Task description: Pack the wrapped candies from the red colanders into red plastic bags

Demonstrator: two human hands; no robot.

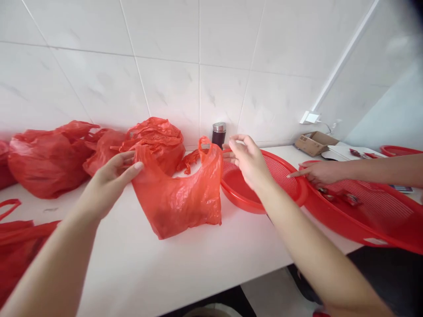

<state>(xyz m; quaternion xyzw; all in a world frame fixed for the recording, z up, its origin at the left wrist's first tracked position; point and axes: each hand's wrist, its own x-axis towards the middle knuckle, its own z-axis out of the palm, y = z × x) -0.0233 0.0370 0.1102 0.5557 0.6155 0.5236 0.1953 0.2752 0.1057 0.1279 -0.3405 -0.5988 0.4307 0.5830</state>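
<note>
A red plastic bag [180, 193] stands on the white counter [158, 264] in front of me. My left hand [110, 180] grips its left top edge between thumb and fingers. My right hand [247, 160] hovers just right of the bag's right handle loop, fingers curled and apart, holding nothing. Below my right hand lies a round red mesh tray [284, 176].
Several filled red bags [49, 158] line the tiled wall at left, another [16, 237] at the near left edge. A dark flask [218, 133] stands at the wall. Another person's hand [319, 172] reaches into a large red tray [373, 215] at right. A cardboard box [313, 143] sits behind.
</note>
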